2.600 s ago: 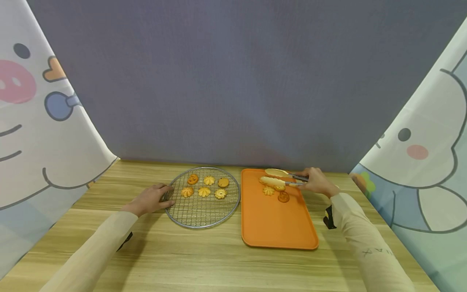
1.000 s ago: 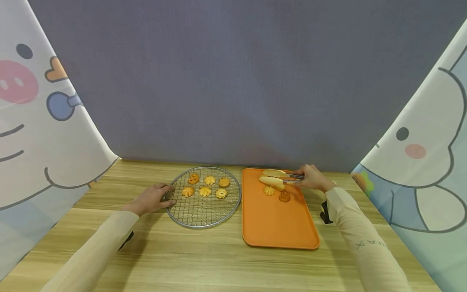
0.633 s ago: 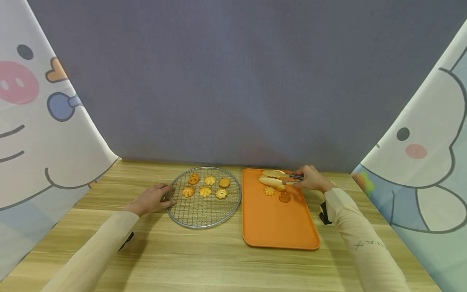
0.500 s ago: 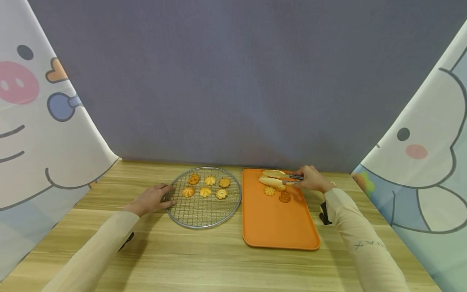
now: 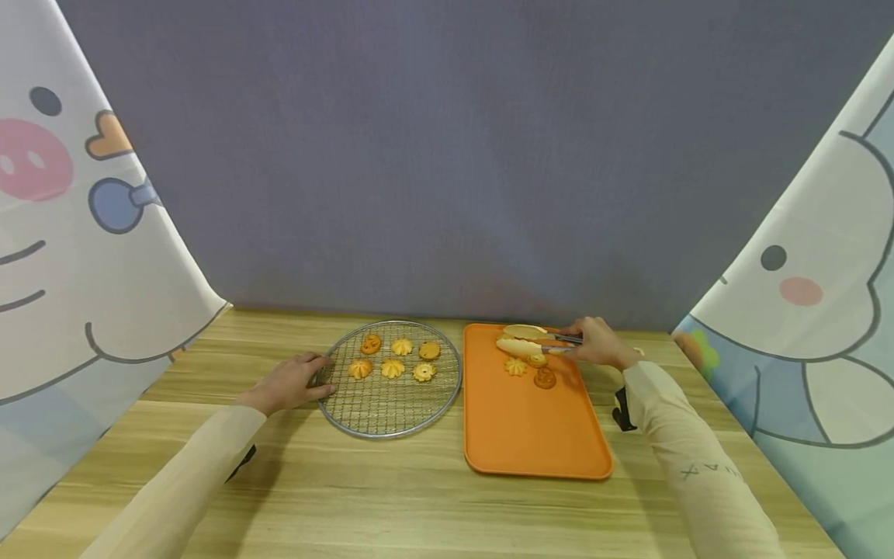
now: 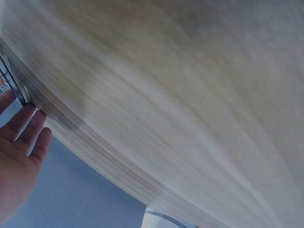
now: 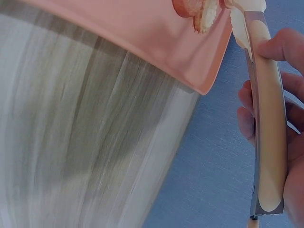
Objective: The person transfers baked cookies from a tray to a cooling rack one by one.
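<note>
My left hand (image 5: 282,384) rests at the left rim of a round wire cooling rack (image 5: 384,407), fingers extended and touching the edge. Near the back of an orange tray (image 5: 534,435), my right hand (image 5: 599,343) holds a pair of tongs (image 5: 522,348) with cream, scalloped ends. Those ends stand spread apart, low over cookies at the tray's back. The right wrist view shows the tongs' metal handle (image 7: 270,118) between thumb and fingers. Just in front of the tongs lie a pale star-shaped cookie (image 5: 515,366) and a brown round cookie (image 5: 545,378); another cookie is partly hidden beneath.
Two rows of cookies sit on the rack's back half, among them a brown round cookie (image 5: 371,344) and a flower-shaped cookie (image 5: 424,372). Rack and tray stand side by side on a wooden table (image 5: 391,497). A grey cloth (image 5: 447,155) hangs behind the table.
Since the earliest frame my right hand has shifted slightly left with the tongs. Over the last second it has stayed almost still, and my left hand has kept its place at the rack.
</note>
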### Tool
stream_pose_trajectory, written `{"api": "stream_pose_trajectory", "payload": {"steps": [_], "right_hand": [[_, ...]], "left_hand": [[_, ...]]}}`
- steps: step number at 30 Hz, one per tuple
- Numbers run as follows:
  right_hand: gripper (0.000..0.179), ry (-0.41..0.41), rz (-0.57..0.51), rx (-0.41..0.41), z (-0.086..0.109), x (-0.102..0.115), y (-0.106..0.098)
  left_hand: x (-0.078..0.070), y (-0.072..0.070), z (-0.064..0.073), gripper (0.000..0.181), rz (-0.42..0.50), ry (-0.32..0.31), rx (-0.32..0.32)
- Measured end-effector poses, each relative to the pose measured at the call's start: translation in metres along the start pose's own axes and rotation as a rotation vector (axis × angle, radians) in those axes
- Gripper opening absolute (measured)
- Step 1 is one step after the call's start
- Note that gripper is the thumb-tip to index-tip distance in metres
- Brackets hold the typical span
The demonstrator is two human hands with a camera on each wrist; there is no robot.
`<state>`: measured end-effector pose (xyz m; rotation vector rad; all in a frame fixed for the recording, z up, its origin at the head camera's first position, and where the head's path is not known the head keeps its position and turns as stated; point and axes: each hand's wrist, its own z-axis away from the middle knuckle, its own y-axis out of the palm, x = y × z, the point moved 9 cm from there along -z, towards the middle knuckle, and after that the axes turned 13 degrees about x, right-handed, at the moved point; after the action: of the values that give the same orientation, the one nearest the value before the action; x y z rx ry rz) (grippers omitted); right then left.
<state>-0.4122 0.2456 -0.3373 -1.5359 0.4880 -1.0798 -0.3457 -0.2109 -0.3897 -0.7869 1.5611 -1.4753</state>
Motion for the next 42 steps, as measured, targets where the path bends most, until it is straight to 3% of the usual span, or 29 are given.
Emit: {"api": "stream_pose_trajectory", "payload": {"steps": [14,23,30,39,42], "right_hand": [[0.038,-0.027,0.012,0.003,0.001,0.010,-0.003],[0.038,-0.080,0.074,0.008,0.000,0.030,-0.002],[0.042,-0.115,0.041,0.032,-0.001,0.047,0.001],[0.038,-0.247,0.091,0.007,-0.003,0.076,0.004],[0.038,-0.233,0.067,0.039,-0.008,0.085,0.007]], "left_hand": [[0.001,0.003,-0.001,0.054,0.009,-0.010,0.004],[-0.002,-0.001,0.001,0.052,0.005,-0.011,0.008],[-0.004,-0.003,0.002,0.050,0.004,0.006,-0.009],[-0.003,-0.003,0.002,0.050,0.006,0.008,-0.012],[-0.002,-0.002,0.001,0.051,0.001,0.010,-0.013]]}}
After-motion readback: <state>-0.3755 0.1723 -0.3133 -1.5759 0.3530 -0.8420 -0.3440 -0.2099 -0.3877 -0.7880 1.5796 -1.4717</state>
